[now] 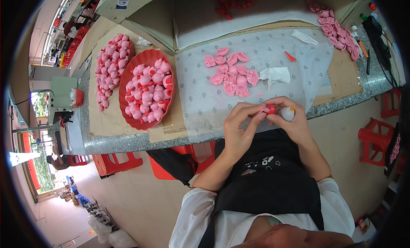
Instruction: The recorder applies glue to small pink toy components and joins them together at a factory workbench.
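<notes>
Near the table's front edge, my left hand (240,127) and my right hand (298,125) meet over a small red and pink piece (270,109). The fingertips of both hands are pinched on it and partly hide it. A small white bottle with an orange tip (288,114) is also held in my right hand, against the palm. Just beyond my hands lie several pink, petal-like moulded parts (229,72) on a patterned paper sheet (194,94). A crumpled white tissue (275,74) rests to their right.
Left of the sheet stands a red fluted basin (124,100) full of pink and red figures (147,92). Another heap of figures (112,62) lies beyond it. More pink parts (337,32) are piled at the far right. A grey booth (149,23) rises behind; red stools (376,137) stand on the floor.
</notes>
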`<action>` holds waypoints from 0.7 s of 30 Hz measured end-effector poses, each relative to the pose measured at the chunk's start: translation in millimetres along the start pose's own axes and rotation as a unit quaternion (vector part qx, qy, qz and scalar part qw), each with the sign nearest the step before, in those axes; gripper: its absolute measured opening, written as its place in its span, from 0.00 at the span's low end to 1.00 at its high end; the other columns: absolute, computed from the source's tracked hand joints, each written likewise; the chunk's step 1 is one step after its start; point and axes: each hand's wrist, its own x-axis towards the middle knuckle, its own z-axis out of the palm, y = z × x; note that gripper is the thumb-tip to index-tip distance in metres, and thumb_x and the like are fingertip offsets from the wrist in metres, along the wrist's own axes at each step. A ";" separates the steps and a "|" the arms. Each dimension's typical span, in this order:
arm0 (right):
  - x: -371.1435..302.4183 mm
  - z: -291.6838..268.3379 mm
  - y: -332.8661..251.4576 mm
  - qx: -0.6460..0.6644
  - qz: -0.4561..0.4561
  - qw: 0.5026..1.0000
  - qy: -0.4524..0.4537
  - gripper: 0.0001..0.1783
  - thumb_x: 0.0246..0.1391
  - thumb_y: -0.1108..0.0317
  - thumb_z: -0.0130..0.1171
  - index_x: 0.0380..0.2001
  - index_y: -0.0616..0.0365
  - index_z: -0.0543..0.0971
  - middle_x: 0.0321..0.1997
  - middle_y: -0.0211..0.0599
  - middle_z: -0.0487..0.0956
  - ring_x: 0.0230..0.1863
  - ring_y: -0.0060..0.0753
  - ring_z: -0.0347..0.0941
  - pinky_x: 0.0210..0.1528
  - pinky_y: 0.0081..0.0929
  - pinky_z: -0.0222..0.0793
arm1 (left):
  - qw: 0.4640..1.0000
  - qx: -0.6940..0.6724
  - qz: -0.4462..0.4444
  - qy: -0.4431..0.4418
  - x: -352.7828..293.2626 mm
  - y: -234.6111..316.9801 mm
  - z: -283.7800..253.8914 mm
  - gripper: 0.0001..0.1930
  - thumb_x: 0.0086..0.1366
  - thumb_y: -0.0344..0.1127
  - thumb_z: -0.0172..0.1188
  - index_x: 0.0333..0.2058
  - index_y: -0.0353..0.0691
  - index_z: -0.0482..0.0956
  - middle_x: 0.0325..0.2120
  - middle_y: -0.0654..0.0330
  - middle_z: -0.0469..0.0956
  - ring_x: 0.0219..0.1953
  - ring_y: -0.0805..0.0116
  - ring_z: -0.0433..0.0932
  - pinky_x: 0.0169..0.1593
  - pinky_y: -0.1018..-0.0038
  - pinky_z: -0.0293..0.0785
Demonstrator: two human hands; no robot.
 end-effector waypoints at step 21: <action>-4.3 2.0 4.2 0.273 0.048 0.961 -0.016 0.08 0.39 0.76 0.55 0.26 0.64 0.69 0.19 0.30 0.67 0.18 0.18 0.63 0.17 0.17 0.62 | 0.966 -0.186 0.129 -0.123 6.2 -35.7 0.4 0.21 0.44 0.30 0.60 0.41 0.34 0.70 0.44 0.51 0.66 0.48 0.59 0.64 0.50 0.66 0.57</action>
